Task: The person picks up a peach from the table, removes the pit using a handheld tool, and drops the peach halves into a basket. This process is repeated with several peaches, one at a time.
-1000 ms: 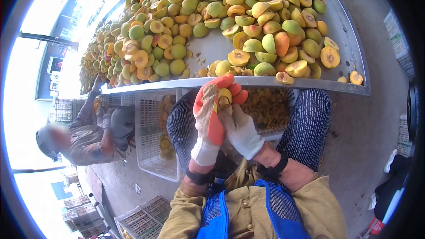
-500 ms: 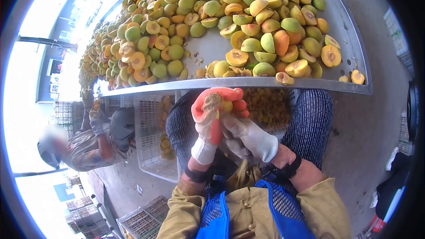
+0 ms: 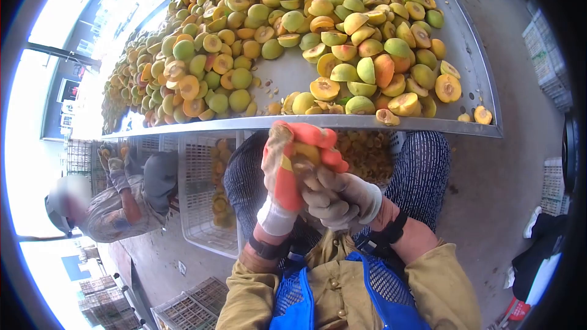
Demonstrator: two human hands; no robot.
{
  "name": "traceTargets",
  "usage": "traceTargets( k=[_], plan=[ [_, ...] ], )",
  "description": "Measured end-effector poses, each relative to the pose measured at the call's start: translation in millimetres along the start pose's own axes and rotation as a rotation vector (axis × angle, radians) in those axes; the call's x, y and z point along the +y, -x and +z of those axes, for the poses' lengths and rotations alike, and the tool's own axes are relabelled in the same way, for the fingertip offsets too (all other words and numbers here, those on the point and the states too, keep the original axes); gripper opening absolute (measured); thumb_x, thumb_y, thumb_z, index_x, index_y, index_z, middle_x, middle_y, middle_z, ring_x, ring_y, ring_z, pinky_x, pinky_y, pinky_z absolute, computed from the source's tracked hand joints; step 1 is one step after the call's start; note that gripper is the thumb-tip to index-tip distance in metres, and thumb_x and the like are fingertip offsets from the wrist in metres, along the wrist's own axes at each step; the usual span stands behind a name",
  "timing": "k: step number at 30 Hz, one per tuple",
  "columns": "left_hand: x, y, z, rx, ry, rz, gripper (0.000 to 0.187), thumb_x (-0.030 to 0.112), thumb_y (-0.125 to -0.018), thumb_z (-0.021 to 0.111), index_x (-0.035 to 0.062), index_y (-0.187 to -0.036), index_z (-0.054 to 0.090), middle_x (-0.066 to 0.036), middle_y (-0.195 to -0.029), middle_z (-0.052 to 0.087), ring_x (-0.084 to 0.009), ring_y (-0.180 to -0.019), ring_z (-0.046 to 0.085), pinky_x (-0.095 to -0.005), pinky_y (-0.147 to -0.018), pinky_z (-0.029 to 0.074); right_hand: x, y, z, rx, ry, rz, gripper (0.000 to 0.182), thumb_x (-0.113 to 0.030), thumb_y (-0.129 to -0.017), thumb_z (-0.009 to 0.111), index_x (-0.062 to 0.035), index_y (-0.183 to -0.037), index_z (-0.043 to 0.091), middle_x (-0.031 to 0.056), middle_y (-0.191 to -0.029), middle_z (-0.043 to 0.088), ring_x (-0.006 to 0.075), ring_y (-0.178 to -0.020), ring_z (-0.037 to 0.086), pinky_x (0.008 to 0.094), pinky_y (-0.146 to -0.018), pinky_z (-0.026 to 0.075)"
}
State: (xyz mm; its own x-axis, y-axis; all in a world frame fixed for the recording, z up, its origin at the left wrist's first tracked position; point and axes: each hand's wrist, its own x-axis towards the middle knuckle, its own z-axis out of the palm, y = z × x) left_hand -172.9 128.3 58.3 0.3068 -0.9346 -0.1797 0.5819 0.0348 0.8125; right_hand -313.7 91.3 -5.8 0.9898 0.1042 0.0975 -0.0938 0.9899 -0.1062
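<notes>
My left hand (image 3: 290,168), in a red-coated glove, is closed around a yellow peach half (image 3: 306,153); its fingers hide most of the fruit. Just below and to the right, my right hand (image 3: 339,198) wears a whitish-grey glove. Its fingers are curled tight against the fruit, and whatever they grip is hidden. Both hands are in front of the metal table's near rim (image 3: 342,122), above my lap. A large pile of cut peach halves (image 3: 293,21) covers much of the table, some with the stone showing.
Under the table, a crate (image 3: 208,198) holds peach pieces, and more pieces (image 3: 365,153) lie between my knees. A co-worker (image 3: 122,208) in gloves sits at the left. Stacked crates (image 3: 546,55) stand at the far right; another crate (image 3: 189,305) is at lower left.
The view has shifted slightly. My left hand has turned, showing more of the peach half, and my right fingers have curled up closer against it.
</notes>
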Motion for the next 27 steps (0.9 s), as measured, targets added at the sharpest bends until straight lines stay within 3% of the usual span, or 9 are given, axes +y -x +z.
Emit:
traceTargets(
  k=[3,7,9,11,13,15,21,25,27],
  plan=[
    [33.8,4.6,-35.7,0.208,0.072,0.067,0.046,0.047,-0.107,0.048,0.0041,-0.107,0.066,-0.016,-0.101,0.073,-0.0297,-0.078,0.074,-0.0448,-0.067,0.064,3.5,-4.8,10.2,0.045,0.059,-0.04,0.051,-0.062,-0.1,0.054,-0.0122,-0.09,0.051,-0.0049,-0.06,0.04,0.0038,-0.041,0.032,0.0188,-0.034,0.026],
    [98.3,33.8,-137.8,0.41,-1.574,0.354,0.023,0.019,-0.095,0.073,0.0,-0.11,0.075,-0.013,-0.101,0.074,-0.0204,-0.098,0.07,-0.0309,-0.088,0.054,1.4,-8.3,9.6,0.521,0.103,-0.157,0.049,-0.06,-0.102,0.052,-0.0128,-0.091,0.052,-0.0067,-0.061,0.041,0.0032,-0.042,0.035,0.0194,-0.037,0.029],
    [102.8,15.0,-127.2,0.346,-1.84,0.59,0.02,0.012,-0.091,0.073,0.0025,-0.108,0.075,-0.013,-0.107,0.073,-0.0191,-0.095,0.07,-0.0319,-0.082,0.055,5.7,-20.9,6.3,0.682,0.099,-0.144,0.048,-0.06,-0.103,0.05,-0.014,-0.092,0.052,-0.0068,-0.061,0.042,0.0032,-0.043,0.035,0.0199,-0.038,0.03],
    [78.9,-28.0,-80.1,0.249,-1.564,0.495,0.025,0.013,-0.089,0.072,0.0079,-0.113,0.074,-0.013,-0.114,0.071,-0.024,-0.101,0.069,-0.0348,-0.085,0.054,9.8,-25.7,6.3,0.753,0.131,-0.087,0.047,-0.06,-0.104,0.049,-0.0143,-0.093,0.051,-0.0066,-0.061,0.042,0.0033,-0.043,0.035,0.02,-0.039,0.029],
    [49.4,-78.4,-57.8,0.037,-1.837,0.689,0.032,0.017,-0.089,0.071,0.0167,-0.12,0.072,-0.01,-0.119,0.069,-0.0307,-0.107,0.065,-0.0393,-0.092,0.051,10.6,-22.6,7.2,0.77,0.17,-0.073,0.047,-0.06,-0.105,0.048,-0.0143,-0.094,0.052,-0.0061,-0.062,0.042,0.0041,-0.044,0.037,0.0219,-0.04,0.03],
    [20.8,-122.9,-72.0,-0.056,-1.813,0.501,0.036,0.02,-0.089,0.07,0.0241,-0.125,0.07,-0.008,-0.117,0.069,-0.0335,-0.112,0.062,-0.0425,-0.098,0.049,6.6,-21.9,6.3,0.829,0.149,-0.05,0.047,-0.059,-0.105,0.047,-0.0141,-0.095,0.052,-0.0058,-0.061,0.042,0.0044,-0.044,0.038,0.0231,-0.041,0.031],
    [44.4,-166.0,-95.9,0.039,-1.827,0.49,0.034,0.018,-0.089,0.069,0.0166,-0.122,0.072,-0.015,-0.11,0.069,-0.0311,-0.099,0.067,-0.0421,-0.093,0.051,3.1,-23.7,5.7,0.835,0.152,-0.081,0.046,-0.059,-0.105,0.046,-0.0152,-0.094,0.051,-0.0048,-0.06,0.042,0.0072,-0.042,0.036,0.0263,-0.04,0.029],
    [27.7,-124.2,-40.6,-0.231,-1.801,0.313,0.03,0.024,-0.092,0.066,0.0128,-0.12,0.072,-0.017,-0.098,0.072,-0.0343,-0.09,0.069,-0.0418,-0.089,0.054,6.7,-26.0,-2.4,0.816,0.191,-0.049,0.048,-0.059,-0.105,0.047,-0.0148,-0.088,0.051,-0.0034,-0.058,0.041,0.0082,-0.041,0.036,0.0271,-0.038,0.028],
    [15.7,-141.9,-51.3,-0.237,-1.798,0.236,0.031,0.024,-0.093,0.064,0.0166,-0.122,0.072,-0.015,-0.114,0.072,-0.037,-0.101,0.067,-0.0426,-0.093,0.052,8.0,-28.2,0.8,0.855,0.196,-0.049,0.047,-0.058,-0.104,0.048,-0.0149,-0.087,0.052,-0.0028,-0.057,0.041,0.0084,-0.041,0.036,0.0273,-0.038,0.027]
  ],
)
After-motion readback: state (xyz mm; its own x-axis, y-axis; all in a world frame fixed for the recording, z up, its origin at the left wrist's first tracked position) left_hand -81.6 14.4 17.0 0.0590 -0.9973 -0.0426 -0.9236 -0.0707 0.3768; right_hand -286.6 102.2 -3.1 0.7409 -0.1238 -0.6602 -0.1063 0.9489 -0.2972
